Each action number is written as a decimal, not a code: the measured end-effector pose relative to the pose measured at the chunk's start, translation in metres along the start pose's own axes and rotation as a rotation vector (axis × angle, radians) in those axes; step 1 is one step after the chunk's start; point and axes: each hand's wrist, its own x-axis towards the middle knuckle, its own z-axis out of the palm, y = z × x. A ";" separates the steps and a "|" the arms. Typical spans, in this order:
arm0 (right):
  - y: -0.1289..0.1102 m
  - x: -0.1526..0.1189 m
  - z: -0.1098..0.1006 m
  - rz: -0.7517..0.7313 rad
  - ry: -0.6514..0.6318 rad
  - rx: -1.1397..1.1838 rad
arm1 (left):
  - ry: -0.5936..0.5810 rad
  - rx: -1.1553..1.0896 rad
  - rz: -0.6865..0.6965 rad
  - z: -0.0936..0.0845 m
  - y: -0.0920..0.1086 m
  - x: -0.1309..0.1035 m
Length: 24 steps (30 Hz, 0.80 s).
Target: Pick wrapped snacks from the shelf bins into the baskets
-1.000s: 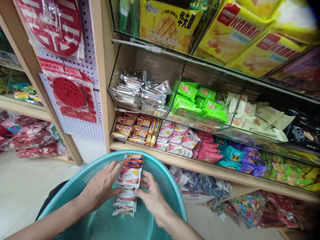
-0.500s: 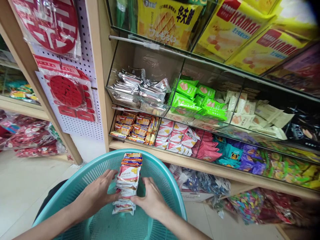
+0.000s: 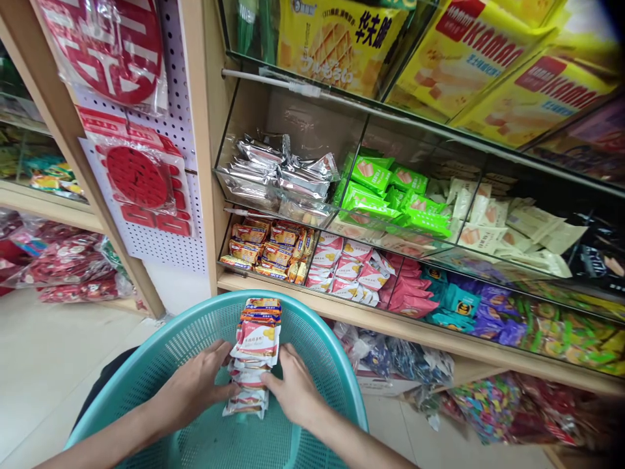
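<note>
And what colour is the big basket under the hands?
The basket is teal, a greeny blue; it shows best in the head view.

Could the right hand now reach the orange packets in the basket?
Probably yes: the right hand is beside the white-and-pink packets, and nothing visible blocks its way forward to the orange packets.

— And top right, it's KAMAN in red on two yellow packs!
— To their left, 华夫脆 stands black and bold on the waffle pack, white kana ending もろい below!
— And the white packet down in front?
— Printed characters there, but too small to make out!
</note>
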 end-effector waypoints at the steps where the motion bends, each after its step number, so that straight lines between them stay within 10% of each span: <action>1: 0.001 0.001 0.000 -0.004 -0.001 -0.001 | -0.009 -0.001 0.002 0.000 0.001 0.000; 24: -0.009 -0.005 0.003 0.046 -0.040 -0.430 | -0.114 0.075 -0.089 -0.007 0.012 0.010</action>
